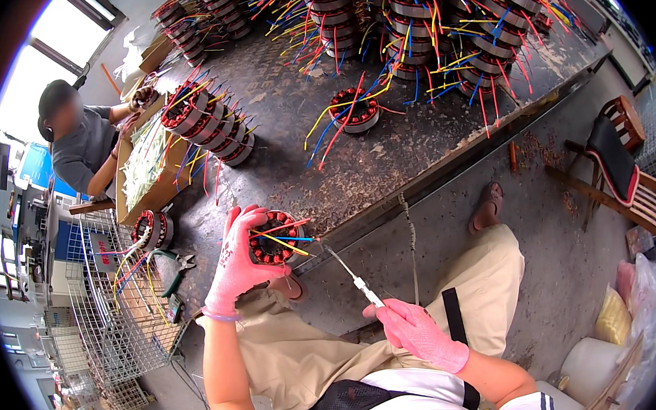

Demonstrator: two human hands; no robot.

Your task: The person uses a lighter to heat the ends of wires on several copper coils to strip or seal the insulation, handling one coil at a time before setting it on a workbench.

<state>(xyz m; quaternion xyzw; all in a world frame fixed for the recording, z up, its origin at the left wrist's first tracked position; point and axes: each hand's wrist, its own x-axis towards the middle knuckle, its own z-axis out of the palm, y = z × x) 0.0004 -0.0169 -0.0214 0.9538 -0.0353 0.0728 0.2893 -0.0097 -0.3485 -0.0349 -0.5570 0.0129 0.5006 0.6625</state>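
My left hand (233, 263), in a pink glove, grips a motor stator (265, 251) at the table's near edge. The stator is a ring with red windings. Red, blue and yellow lead wires (294, 240) stick out of it to the right. In my right hand (420, 333), also gloved in pink, is a slim tool (361, 284) with a white handle and a thin pointed end. Its tip points up and left, close to the wire ends; whether it touches them I cannot tell.
Tall stacks of stators (411, 31) stand at the back of the dark table (296, 169). A lone stator (354, 111) and a leaning stack (210, 126) lie nearer. Pliers (179, 270) rest at left, by a wire rack (98, 309). A co-worker (80, 145) sits beside a cardboard box (149, 167).
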